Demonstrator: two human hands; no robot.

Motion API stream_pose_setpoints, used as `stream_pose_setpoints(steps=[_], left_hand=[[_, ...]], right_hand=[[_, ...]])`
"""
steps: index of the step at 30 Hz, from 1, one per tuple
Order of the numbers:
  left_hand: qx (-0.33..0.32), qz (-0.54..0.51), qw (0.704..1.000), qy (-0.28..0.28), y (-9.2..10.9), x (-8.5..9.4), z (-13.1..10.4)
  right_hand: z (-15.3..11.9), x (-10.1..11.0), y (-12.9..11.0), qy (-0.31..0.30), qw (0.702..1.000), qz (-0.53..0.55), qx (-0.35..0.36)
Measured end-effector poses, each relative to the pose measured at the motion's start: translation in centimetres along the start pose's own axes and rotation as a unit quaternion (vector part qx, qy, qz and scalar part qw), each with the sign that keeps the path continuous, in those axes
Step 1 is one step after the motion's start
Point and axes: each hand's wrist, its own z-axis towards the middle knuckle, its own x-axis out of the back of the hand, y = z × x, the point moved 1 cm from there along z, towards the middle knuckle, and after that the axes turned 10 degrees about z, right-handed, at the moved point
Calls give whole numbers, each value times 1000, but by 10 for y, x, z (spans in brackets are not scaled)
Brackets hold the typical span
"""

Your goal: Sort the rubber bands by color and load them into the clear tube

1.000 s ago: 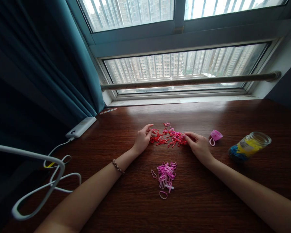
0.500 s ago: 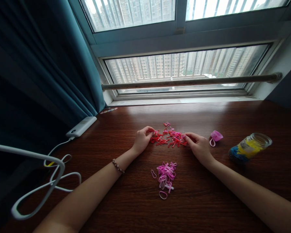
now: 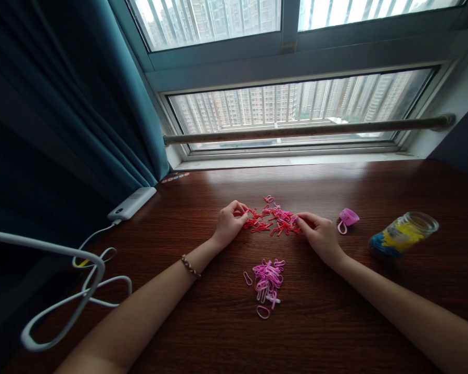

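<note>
A mixed pile of red and pink plastic stitch markers (image 3: 275, 220) lies on the brown wooden table between my hands. At the pile's left edge, my left hand (image 3: 230, 222) has thumb and fingers pinched on what looks like a small pink stitch marker. My right hand (image 3: 320, 232) is at the right edge, thumb and forefinger closed on a pink marker among the others; its exact shape is partly hidden. Nearer to me lies a separate heap of pink and lilac stitch markers (image 3: 268, 280), with a few loose ones beside it.
Right of my right hand lies a small pink cup-shaped piece with a loop (image 3: 349, 217). A glass jar (image 3: 403, 236) with yellow and blue contents stands beyond it. On the left are a white power device (image 3: 131, 203) and looped white cables (image 3: 62, 249), beside a blue curtain (image 3: 140, 119).
My left hand's fingertips have drawn back slightly to the left from the pile, and its fingers are more bent. My right hand stays in nearly the same place.
</note>
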Motion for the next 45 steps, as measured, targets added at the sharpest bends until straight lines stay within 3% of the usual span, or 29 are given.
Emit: stream_pose_setpoints(steps=[9, 13, 16, 19, 22, 24, 28, 32, 34, 39, 45], left_hand=[[15, 23, 1000, -5, -1, 1, -1], [6, -5, 1000, -5, -2, 0, 0], [-6, -24, 1000, -6, -2, -1, 1], [-14, -26, 1000, -7, -2, -1, 2], [-32, -15, 999, -5, -2, 0, 2], [-48, 3, 999, -1, -1, 2, 2], [-75, -4, 997, -25, 4, 5, 2], [-96, -61, 979, -169, 13, 4, -1], [-95, -67, 969, -216, 16, 4, -3], [-125, -54, 964, -229, 17, 2, -6], [-254, -33, 940, -224, 26, 2, -8]], right_hand=[[0, 0, 2, -15, 1000, -6, -1], [-4, -2, -2, -24, 998, -19, 62], [-15, -9, -11, -100, 981, -30, 164], [-28, -17, -21, -209, 944, -42, 252], [-35, -22, -26, -286, 912, -40, 290], [-34, -22, -26, -304, 907, -33, 291], [-26, -18, -19, -227, 939, -23, 258], [-20, -15, -12, -135, 972, -14, 190], [-19, -14, -11, -114, 981, -11, 158], [-15, -11, -7, -58, 990, -27, 125], [-1, -4, 3, -44, 976, -109, 182]])
